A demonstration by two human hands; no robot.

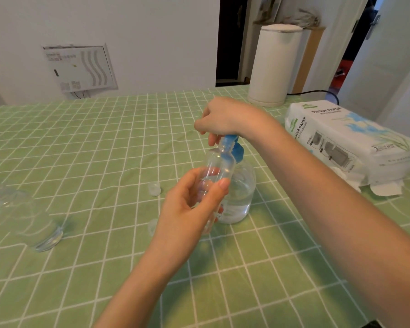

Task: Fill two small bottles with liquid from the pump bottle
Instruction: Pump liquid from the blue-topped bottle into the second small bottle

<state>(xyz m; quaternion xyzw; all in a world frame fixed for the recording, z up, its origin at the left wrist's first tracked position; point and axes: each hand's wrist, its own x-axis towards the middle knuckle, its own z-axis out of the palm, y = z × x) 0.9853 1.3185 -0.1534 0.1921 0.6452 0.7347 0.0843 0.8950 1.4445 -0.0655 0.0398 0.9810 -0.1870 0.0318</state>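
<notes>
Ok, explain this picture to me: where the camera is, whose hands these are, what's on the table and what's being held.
There is no machine here: a person works with bare hands, and one camera worn on the head looks forward and down at them. The left hand grips a small clear bottle, its mouth held up at the blue pump head. The right hand rests on top of that pump head, which sits on the pump bottle of clear liquid. On the green checked tablecloth are a small cap, what looks like another, a blurred clear bottle at the left, a tissue paper pack and a white canister.
</notes>
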